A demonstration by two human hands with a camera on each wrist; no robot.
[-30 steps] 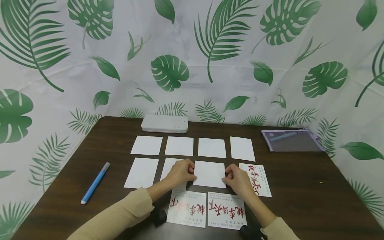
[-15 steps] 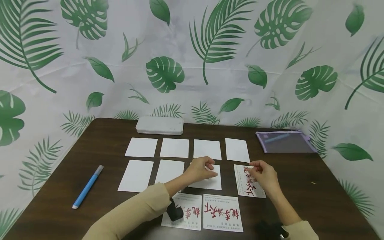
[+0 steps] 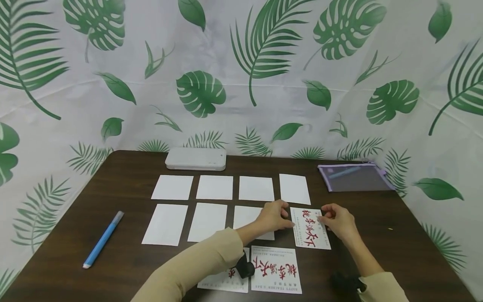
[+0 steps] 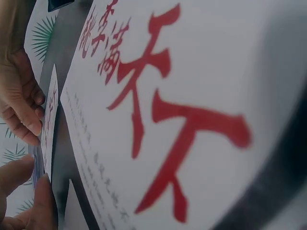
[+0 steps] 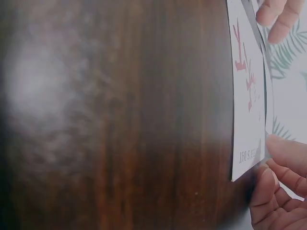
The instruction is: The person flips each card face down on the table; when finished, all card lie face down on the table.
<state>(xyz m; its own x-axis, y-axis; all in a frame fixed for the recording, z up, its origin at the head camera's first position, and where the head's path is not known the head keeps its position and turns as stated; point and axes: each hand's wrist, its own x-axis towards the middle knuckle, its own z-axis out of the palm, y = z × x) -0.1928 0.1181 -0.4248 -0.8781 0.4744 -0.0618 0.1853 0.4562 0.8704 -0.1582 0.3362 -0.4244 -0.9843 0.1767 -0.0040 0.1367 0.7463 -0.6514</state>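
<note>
A white card with red Chinese characters lies at the right end of the nearer row of cards. My right hand is at its right edge, thumb and fingertip pinching the edge; the right wrist view shows the thumb against the corner. My left hand reaches over a blank white card, its fingertips and thumb right at the lettered card's left edge, with a gap between thumb and fingers. Below, another lettered card lies with its characters turned sideways. The left forearm partly hides one more lettered card.
Several blank white cards form two rows on the dark wooden table. A blue marker lies at left. A white case and a purple mesh pouch lie along the back, before a leaf-print cloth.
Both hands have left the blank card in the nearer row and moved right to the lettered card. The right hand has taken its right edge; the left hand has arrived at its left edge.
</note>
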